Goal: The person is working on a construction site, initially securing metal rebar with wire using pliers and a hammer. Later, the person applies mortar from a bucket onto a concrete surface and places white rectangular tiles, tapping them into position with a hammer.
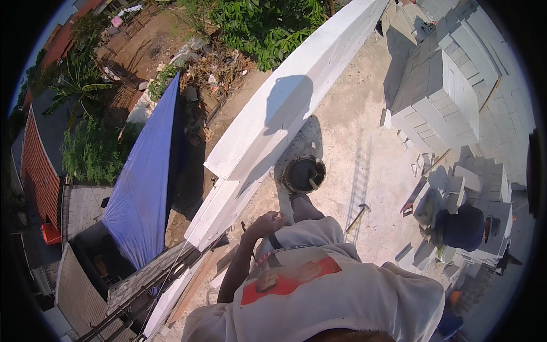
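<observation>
My left hand [268, 223] is beside my left hip, close to the low white block wall [259, 134]. Its fingers are curled together, and whatever is in them, if anything, is too small to make out. Past my leg, at the foot of the wall, stands a round dark bucket [289, 180] with grey mortar inside. A short light-coloured handle [313, 184] sticks up from the mortar. My right hand does not show; my shirt and body cover that side.
A hammer [358, 216] lies on the concrete floor [364, 165] to the right. Beyond it are a red-handled saw [407, 208], stacked white blocks [439, 102] and a person in a dark cap [464, 228]. Over the wall, the ground drops toward a blue tarp [139, 188].
</observation>
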Tool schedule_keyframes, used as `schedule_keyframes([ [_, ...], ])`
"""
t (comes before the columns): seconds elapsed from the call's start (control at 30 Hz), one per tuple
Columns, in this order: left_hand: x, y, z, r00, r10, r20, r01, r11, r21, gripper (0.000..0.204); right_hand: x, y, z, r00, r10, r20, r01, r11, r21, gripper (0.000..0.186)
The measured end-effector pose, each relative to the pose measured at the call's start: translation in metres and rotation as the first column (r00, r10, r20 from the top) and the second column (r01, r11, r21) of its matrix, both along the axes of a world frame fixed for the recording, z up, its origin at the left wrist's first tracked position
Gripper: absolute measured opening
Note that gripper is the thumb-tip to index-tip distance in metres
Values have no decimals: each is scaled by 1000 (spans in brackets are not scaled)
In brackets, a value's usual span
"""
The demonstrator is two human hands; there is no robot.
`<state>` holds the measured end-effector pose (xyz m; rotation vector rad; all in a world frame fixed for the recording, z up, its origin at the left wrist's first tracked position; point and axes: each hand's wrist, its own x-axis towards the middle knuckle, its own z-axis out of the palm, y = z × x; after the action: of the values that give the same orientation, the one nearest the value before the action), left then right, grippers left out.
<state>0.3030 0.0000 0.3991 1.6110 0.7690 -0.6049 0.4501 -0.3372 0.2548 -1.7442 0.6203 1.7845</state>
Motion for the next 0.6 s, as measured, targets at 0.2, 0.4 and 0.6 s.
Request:
schedule_keyframes([
  [0.2, -36, -28, -54, 944, -184, -275, 106, 955, -276, 76, -28, 11, 21, 969, 172, 177, -186, 981, 63, 82],
  [0.4, -72, -74, -101, 839, -420, -346, 371, 907, -201, 82, -31, -39, 19, 912, 343, 223, -339, 939, -57, 75],
  [0.6, -81, -128, -138, 756, -322, -569, 316, 942, -113, 106, -25, -99, -14, 811, 531, 246, -487, 845, -220, 67],
])
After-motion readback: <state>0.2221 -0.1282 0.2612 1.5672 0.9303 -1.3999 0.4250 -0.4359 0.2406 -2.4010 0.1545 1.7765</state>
